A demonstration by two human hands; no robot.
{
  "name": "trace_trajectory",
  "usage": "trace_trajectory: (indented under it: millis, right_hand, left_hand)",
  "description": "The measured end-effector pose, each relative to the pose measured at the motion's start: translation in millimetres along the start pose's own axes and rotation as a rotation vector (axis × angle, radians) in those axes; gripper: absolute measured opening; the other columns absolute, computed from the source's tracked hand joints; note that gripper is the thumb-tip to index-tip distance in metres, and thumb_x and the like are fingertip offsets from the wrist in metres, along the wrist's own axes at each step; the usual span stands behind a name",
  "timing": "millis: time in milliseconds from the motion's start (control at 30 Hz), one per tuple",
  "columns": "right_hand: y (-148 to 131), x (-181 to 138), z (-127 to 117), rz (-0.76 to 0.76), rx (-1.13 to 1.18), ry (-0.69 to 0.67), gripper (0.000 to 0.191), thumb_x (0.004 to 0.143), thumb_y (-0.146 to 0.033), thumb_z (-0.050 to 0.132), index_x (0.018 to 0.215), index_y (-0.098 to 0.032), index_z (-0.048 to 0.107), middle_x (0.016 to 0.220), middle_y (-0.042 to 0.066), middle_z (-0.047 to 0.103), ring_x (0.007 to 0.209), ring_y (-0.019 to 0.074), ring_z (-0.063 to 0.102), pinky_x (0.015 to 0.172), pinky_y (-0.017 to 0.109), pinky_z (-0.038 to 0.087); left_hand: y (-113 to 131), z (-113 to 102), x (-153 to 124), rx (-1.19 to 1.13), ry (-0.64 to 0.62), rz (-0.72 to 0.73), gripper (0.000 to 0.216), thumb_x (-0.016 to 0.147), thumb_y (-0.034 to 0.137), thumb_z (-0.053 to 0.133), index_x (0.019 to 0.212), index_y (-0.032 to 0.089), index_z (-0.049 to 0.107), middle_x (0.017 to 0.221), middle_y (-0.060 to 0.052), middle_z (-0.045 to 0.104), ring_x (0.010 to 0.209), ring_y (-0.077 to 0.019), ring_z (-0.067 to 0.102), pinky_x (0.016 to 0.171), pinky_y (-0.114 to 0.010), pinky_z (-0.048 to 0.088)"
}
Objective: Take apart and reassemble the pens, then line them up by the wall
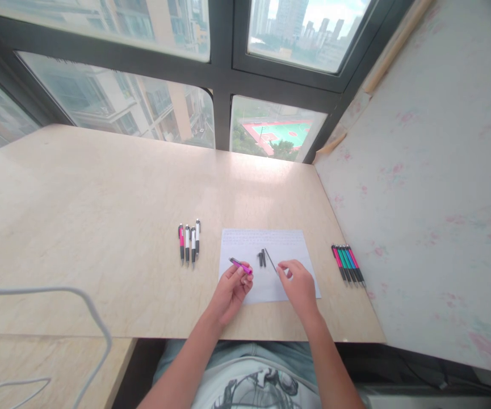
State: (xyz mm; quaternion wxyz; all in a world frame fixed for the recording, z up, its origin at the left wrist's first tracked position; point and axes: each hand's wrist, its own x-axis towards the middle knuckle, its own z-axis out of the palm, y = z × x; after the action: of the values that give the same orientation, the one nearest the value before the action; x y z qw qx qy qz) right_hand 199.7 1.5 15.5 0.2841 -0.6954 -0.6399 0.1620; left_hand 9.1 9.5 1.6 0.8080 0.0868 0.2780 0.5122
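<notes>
My left hand is closed around a pink pen barrel, held just above the near left part of a white sheet of paper. My right hand rests on the sheet with its fingertips pinched at the near end of a thin dark refill. Two short black pen parts lie on the paper between my hands.
A row of several black-and-white pens, one pink, lies left of the paper. Several pink and teal pens lie near the table's right edge by the wall. A white cable loops at the near left. Windows stand behind the beige table.
</notes>
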Motion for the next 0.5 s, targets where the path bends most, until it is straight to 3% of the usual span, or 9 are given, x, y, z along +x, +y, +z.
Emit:
trace_trajectory:
  millis: [133, 233, 500]
  right_hand:
    - [3.4, -0.9, 6.2, 0.05, -0.231, -0.055, 0.012, 0.086, -0.026, 0.057, 0.091, -0.02, 0.065, 0.09, 0.005, 0.066, 0.08, 0.0181, 0.061, 0.064, 0.026, 0.039]
    - [-1.8, -1.7, 11.5, 0.102, -0.339, -0.112, 0.008, 0.087, -0.025, 0.055, 0.085, -0.021, 0.062, 0.086, 0.003, 0.064, 0.076, 0.0169, 0.06, 0.058, 0.026, 0.033]
    - [-1.5, -0.2, 11.2, 0.134, -0.332, -0.12, 0.016, 0.091, -0.022, 0.047, 0.08, -0.02, 0.058, 0.083, 0.004, 0.064, 0.071, 0.0163, 0.058, 0.056, 0.026, 0.028]
  left_hand:
    - [-1.7, -0.4, 1.5, 0.034, 0.009, 0.014, 0.018, 0.08, 0.02, 0.072, 0.094, 0.01, 0.067, 0.078, -0.004, 0.062, 0.068, -0.0074, 0.058, 0.065, -0.017, 0.049]
    - [-3.2, -0.8, 2.5, 0.055, 0.006, 0.018, 0.018, 0.081, 0.02, 0.071, 0.095, 0.011, 0.067, 0.079, -0.004, 0.063, 0.068, -0.0083, 0.059, 0.064, -0.018, 0.048]
    - [-4.4, -1.5, 2.5, 0.082, -0.007, 0.018, 0.017, 0.082, 0.022, 0.07, 0.096, 0.012, 0.067, 0.081, -0.004, 0.063, 0.07, -0.0082, 0.058, 0.066, -0.019, 0.048]
